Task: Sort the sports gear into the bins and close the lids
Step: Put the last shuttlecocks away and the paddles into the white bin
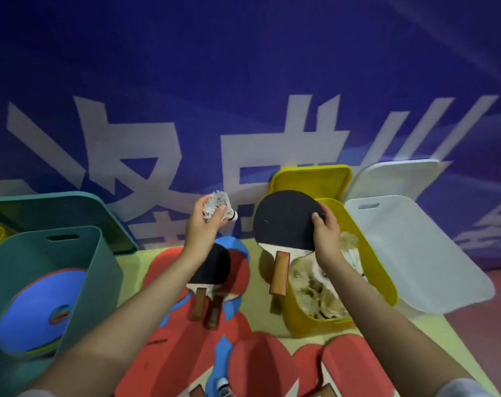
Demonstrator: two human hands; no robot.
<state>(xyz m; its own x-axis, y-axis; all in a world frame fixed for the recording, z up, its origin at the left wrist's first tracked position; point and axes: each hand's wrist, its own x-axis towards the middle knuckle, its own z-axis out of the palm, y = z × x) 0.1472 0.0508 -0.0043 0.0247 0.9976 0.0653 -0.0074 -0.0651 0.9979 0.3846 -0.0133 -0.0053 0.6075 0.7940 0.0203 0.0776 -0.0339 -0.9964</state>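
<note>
The paddle (pixel 283 222), gripped at its blade rim by the right hand (pixel 325 239), hangs over the yellow bin (pixel 386 282) of shuttlecocks; dropped there, it missorts. The left hand (pixel 199 227) clamps its fingers (pixel 220 213) round a shuttlecock (pixel 219 207) above the surface's far edge.

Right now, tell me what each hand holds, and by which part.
Left hand grips a white shuttlecock around its feather skirt. Right hand holds a black-faced table tennis paddle by the blade's right edge, handle hanging free.
</note>
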